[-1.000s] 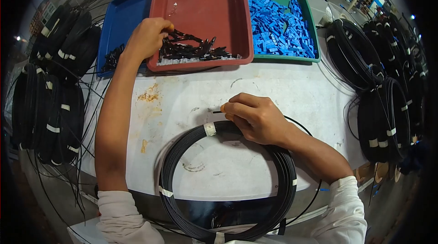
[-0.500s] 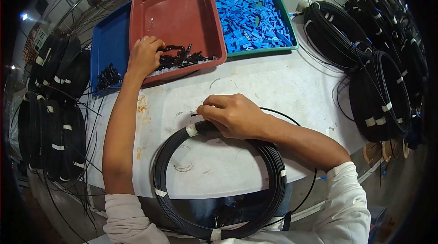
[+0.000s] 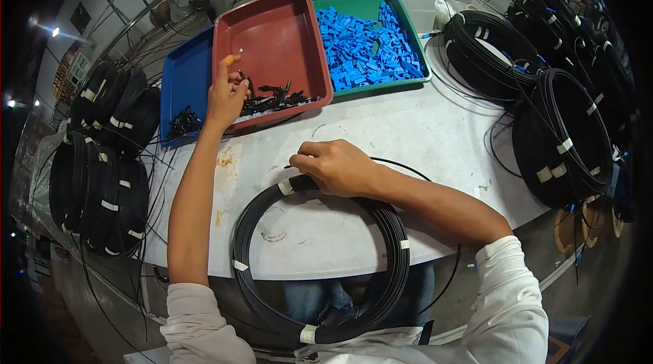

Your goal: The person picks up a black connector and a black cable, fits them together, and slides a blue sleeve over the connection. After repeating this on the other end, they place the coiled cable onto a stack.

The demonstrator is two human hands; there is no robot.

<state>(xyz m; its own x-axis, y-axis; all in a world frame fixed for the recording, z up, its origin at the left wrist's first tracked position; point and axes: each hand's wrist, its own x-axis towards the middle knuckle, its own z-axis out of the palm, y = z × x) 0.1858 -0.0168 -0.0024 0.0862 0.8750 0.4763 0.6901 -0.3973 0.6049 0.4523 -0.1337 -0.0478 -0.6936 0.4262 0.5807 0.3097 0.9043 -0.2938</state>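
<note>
Coil (image 3: 243,238) (end pinched) lies partly under right hand (image 3: 333,168).

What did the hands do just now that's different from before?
The left hand raised its pointing finger up from the black bits in the red tray. It may have picked one up, but that's hard to tell. The right hand still pinches the cable end by the big coil.

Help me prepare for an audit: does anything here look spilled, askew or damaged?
Yellow-brown stains mark the white tabletop left of the near coil, perhaps residue. The red tray looks askew, overlapping the blue tray.
</note>
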